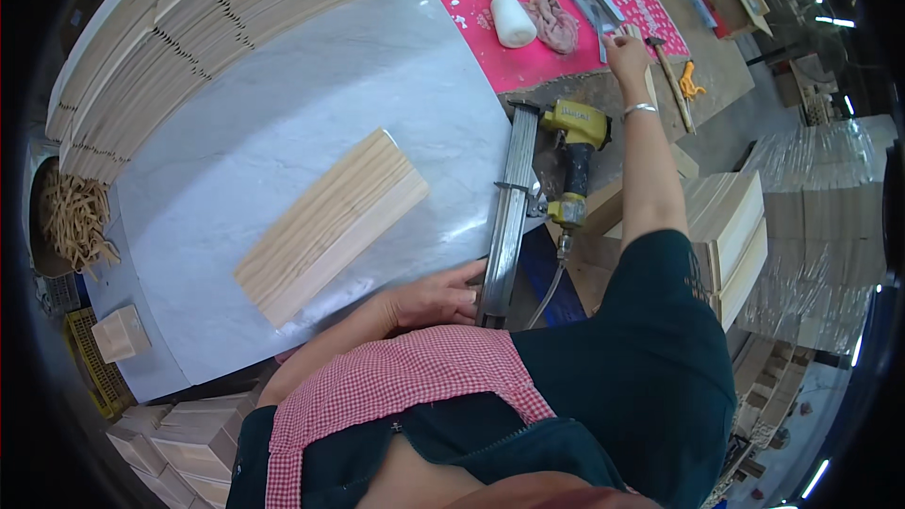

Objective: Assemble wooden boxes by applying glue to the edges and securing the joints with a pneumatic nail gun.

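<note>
- A workshop is spreading out around a pale marble-look table [311, 85], with wrapped stacks and boxes standing off to the right.
- Long wooden slats [179, 28] are lying stacked in rows along the table's far left edge.
- A glued-up slat panel [330, 221] is lying flat and diagonal in the middle of the table, apart from both hands.
- A pink mat [537, 47] is covering the far bench, carrying a white glue bottle [512, 19] and a rag [554, 24].
- A yellow nail gun [566, 165] is resting at the table's right edge, its long metal magazine [509, 217] pointing back toward the person.
- The right hand [627, 52] is reaching out over the mat's edge, fingers closing on a thin wooden stick [649, 75]; how firmly, I cannot tell.
- The left hand [438, 302] is lying loosely open at the table's near edge, fingertips touching the magazine's near end, gripping nothing.
- To do this well, I judge the reaching hand should be pinching the stick cleanly while the other is steadying the gun.
</note>
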The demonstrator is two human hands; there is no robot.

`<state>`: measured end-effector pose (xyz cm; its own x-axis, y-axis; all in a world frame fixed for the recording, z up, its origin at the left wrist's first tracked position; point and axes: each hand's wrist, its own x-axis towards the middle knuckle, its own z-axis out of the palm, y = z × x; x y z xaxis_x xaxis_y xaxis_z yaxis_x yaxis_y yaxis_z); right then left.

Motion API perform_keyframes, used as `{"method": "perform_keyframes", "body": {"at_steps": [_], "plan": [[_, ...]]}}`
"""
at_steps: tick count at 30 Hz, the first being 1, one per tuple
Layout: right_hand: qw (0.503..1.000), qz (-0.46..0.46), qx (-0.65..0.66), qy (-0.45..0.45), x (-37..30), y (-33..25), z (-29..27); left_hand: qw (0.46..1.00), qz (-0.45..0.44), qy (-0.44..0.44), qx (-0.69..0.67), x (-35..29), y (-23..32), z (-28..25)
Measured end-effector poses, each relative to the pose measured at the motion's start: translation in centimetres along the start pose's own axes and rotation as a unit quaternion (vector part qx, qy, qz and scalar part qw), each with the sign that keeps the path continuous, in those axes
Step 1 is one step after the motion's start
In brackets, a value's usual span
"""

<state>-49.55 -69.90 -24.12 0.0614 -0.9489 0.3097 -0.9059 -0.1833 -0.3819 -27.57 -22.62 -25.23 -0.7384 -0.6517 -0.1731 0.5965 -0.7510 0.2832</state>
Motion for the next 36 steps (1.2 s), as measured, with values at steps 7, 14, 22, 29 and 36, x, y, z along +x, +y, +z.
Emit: {"method": "perform_keyframes", "body": {"at_steps": [7,14,22,29,36], "plan": [[0.990,0.084,-0.088,-0.074,3.3,2.6,4.4,0.999,-0.016,0.031,-0.030,-0.8,0.0,0.7],[0.955,0.038,0.292,-0.028,-9.6,-6.9,-4.3,1.000,0.021,-0.003,-0.020,0.4,-1.5,-1.7],[0.953,0.003,0.282,-0.113,-25.8,-9.9,-6.8,0.999,0.029,0.037,0.022,0.0,-1.8,-1.0],[0.964,-0.011,0.239,-0.119,-26.1,-10.2,-5.7,0.996,0.052,0.065,0.035,0.0,-2.9,-0.7],[0.978,-0.076,0.161,-0.112,-26.5,-10.5,-4.8,0.994,0.050,0.074,0.057,0.0,-2.9,-0.7]]}}
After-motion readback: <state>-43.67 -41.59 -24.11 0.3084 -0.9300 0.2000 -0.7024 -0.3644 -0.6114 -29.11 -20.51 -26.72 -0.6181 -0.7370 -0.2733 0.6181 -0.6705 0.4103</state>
